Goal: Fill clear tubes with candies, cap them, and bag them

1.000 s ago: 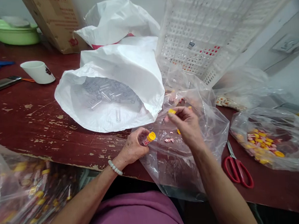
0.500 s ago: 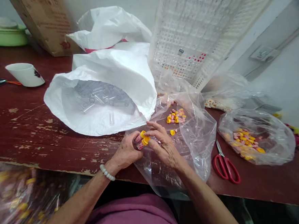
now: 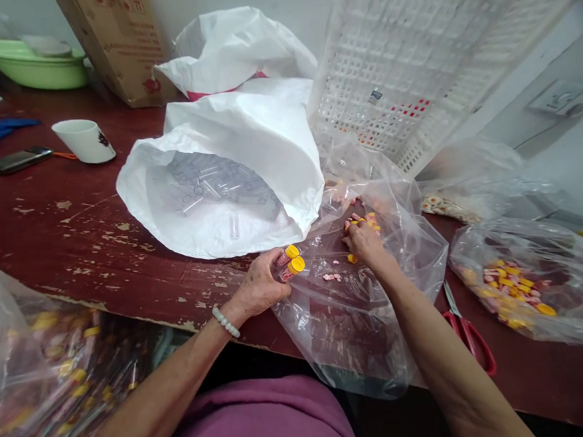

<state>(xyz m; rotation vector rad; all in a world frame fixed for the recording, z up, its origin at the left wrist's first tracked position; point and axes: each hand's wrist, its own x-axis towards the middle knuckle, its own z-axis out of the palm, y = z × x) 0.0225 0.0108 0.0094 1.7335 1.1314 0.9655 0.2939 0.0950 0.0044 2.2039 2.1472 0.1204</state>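
Observation:
My left hand point(image 3: 262, 286) is closed around two clear plastic tubes point(image 3: 284, 269) filled with small pinkish pieces. Each tube has a yellow cap point(image 3: 297, 264) on its upper end, and both tilt toward the right. My right hand point(image 3: 364, 243) reaches down to a small pile of yellow caps and pink pieces point(image 3: 371, 220) on a clear plastic bag point(image 3: 339, 322). Its fingers are bent into the pile, and their tips are partly hidden. One loose yellow cap point(image 3: 352, 259) lies just below this hand. Several pink pieces point(image 3: 331, 277) lie between my hands.
A white sack point(image 3: 146, 218) of clear empty tubes lies open behind my left hand. Red-handled scissors point(image 3: 467, 339) and a bag of yellow-and-pink pieces point(image 3: 513, 289) are at right. A white crate point(image 3: 390, 58) leans behind. Filled tubes point(image 3: 78, 386) sit lower left; a cup point(image 3: 86, 141) stands beyond.
My right hand has left the tubes' caps and moved right and up to the pile. My left hand still holds both tubes. The whole view has shifted a little to the left.

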